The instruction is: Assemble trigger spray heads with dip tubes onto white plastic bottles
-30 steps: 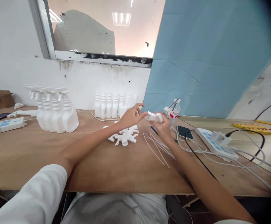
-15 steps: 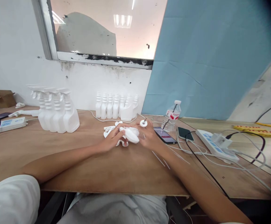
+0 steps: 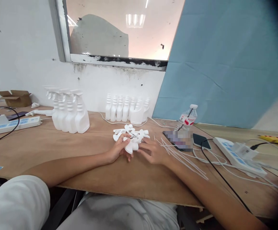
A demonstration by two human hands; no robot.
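Observation:
Both my hands rest low on the wooden table (image 3: 57, 150) at a small pile of white spray trigger heads (image 3: 129, 134). My left hand (image 3: 118, 149) is curled around one white trigger head (image 3: 131, 146) at the near edge of the pile. My right hand (image 3: 153, 152) lies just right of that piece, fingers spread and bent, fingertips touching it. A bundle of thin white dip tubes (image 3: 182, 155) lies on the table to the right of my right hand.
Assembled white spray bottles (image 3: 69, 111) stand at the left, uncapped white bottles (image 3: 127, 108) at the wall. A water bottle (image 3: 188, 118), two phones (image 3: 201, 140), power strips (image 3: 237, 151) with cables and a cardboard box (image 3: 15, 97) also sit on the table.
My hands came down from in front of the water bottle to the pile of trigger heads. The view shifted left, and the white piece is now against the table.

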